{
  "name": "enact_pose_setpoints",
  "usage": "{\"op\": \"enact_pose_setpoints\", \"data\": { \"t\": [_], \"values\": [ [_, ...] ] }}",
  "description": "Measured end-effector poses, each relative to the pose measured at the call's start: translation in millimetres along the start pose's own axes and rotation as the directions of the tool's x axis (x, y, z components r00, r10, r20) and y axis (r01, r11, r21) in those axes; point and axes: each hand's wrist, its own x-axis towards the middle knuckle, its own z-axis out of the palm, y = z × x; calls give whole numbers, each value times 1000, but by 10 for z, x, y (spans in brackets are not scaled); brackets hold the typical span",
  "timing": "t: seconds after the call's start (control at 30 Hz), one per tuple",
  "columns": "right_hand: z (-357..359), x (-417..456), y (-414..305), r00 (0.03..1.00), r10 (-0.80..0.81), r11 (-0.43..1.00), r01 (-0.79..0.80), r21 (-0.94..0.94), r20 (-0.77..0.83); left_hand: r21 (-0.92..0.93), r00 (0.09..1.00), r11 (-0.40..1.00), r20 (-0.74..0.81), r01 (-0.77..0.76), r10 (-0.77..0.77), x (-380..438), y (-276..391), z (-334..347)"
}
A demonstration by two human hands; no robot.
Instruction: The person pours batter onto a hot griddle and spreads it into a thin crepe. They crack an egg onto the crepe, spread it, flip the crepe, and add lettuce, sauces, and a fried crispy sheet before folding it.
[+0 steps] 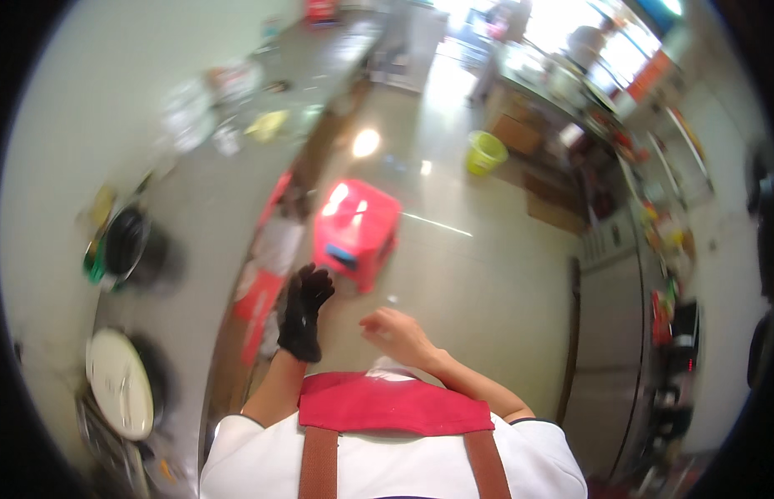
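Note:
My left hand (304,312) wears a dark glove. Its fingers are apart and hold nothing, and it is raised beside the edge of the metal counter (193,181). My bare right hand (396,334) is in front of my chest with its fingers bent; whether something small is between them is too blurred to tell. Beyond both hands a pink plastic stool (359,227) stands on the tiled floor, a blue patch on its near side. Below the hands shows the red top of my apron (393,402).
On the counter at left are a black pot (128,240), an oval cream-coloured plate (120,383) and clear plastic bags (190,115). A yellow-green bucket (485,153) stands on the floor near cardboard boxes (516,132). A steel cabinet (605,349) lines the right side.

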Motion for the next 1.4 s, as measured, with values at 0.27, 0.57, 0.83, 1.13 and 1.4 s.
{"op": "enact_pose_setpoints", "data": {
  "t": [0.27, 0.57, 0.83, 1.13, 1.4],
  "values": [
    [-2125, -236, 1189, 936, 22, 999, -34, -28, -350, 118, 930, 991, 355, 60, -99, 1476, -2371, 2353],
    [-4475, 320, 3364, 958, 2, 975, 61, 213, -285, 249, 683, 898, 585, 362, -438, 3256, -4549, 4510],
    [-7132, -335, 4981, 781, 426, 876, -231, 422, -457, 505, 279, 783, 743, 364, -609, 4147, -6784, 7507],
    [-10364, -739, 6885, 900, 163, 945, -261, -199, -405, 580, 293, 594, 807, -558, -512, 5433, -8239, 9576],
    [-13182, 1435, 7501, 918, 31, 427, 346, -836, 396, 798, 716, 554, 528, -235, -457, 7021, -8709, 11072]
  ]
}}
